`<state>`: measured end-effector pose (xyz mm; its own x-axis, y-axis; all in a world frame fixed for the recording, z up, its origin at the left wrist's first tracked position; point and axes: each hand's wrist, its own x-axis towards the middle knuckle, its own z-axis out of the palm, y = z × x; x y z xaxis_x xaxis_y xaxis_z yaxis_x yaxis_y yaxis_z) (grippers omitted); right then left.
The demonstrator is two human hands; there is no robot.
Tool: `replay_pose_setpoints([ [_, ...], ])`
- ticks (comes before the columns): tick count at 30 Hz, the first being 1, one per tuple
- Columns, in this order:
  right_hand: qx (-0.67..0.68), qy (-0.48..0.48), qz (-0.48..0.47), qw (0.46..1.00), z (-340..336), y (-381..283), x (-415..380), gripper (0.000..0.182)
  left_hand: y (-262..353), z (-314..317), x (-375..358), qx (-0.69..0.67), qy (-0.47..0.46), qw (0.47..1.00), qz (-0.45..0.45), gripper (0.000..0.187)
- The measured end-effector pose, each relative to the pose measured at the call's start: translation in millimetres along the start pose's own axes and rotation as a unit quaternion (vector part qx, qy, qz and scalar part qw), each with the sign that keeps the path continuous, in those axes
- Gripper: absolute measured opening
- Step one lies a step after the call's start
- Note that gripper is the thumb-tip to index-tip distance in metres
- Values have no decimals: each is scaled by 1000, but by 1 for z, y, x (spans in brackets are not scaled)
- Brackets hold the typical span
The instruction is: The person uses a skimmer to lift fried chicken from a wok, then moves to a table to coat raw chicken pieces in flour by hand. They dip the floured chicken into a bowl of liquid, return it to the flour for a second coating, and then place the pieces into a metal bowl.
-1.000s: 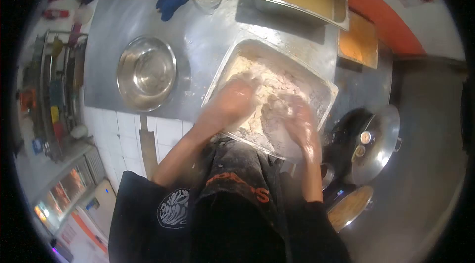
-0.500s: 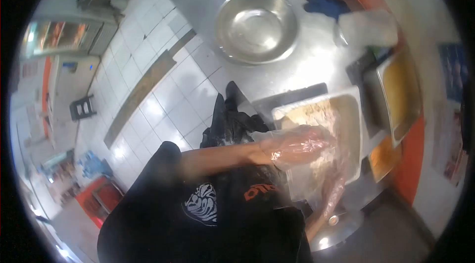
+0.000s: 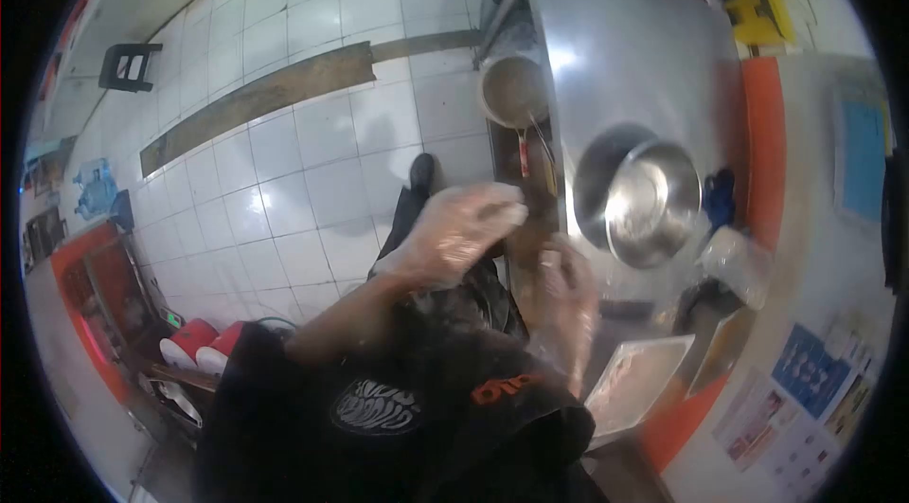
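Note:
My left hand (image 3: 459, 233), in a clear plastic glove with pale residue on it, is raised in front of my body. Its fingers are loosely bent and apart, with nothing visible in them. My right hand (image 3: 568, 290), also in a clear glove, is beside the steel counter's near edge, fingers upward and parted, no held object visible. A shiny metal bowl (image 3: 653, 205) is on the counter (image 3: 644, 58), beyond my right hand. The pale rectangular tray (image 3: 639, 385) lies to the right of my right forearm.
A pan (image 3: 514, 93) with a red-marked handle sits beside the counter's left edge. Near the wall are a blue cloth (image 3: 721, 198) and a translucent container (image 3: 737, 264). A black stool (image 3: 131, 67) stands on the tiled floor (image 3: 331, 157).
The view has turned. Both hands have left the tray and come up beside the counter edge. The tray now appears lower in view, and the bowl farther right.

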<state>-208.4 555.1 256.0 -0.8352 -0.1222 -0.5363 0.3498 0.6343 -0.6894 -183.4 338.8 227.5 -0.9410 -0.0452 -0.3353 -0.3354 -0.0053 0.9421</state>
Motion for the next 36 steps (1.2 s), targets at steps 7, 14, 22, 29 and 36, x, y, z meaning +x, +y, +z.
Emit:
replay_pose_setpoints([
  [7, -60, 16, -13, 998, 168, 139, 227, 62, -143, -97, 1, -178, 216, 932, -229, 28],
  [14, -359, 189, 31, 913, 194, 302, 468, 74, -252, -79, 40, -201, 224, 886, -353, 24],
  [22, -532, 107, -52, 838, 177, 414, 529, 38, -269, -57, 51, -245, 199, 851, -420, 33],
  [29, -277, 45, -199, 939, 244, 280, 294, 38, -230, -73, 63, -178, 134, 901, -371, 38],
  [36, 241, -205, 91, 944, 183, -17, 87, 49, -160, -79, 73, -391, 136, 900, -136, 63],
])
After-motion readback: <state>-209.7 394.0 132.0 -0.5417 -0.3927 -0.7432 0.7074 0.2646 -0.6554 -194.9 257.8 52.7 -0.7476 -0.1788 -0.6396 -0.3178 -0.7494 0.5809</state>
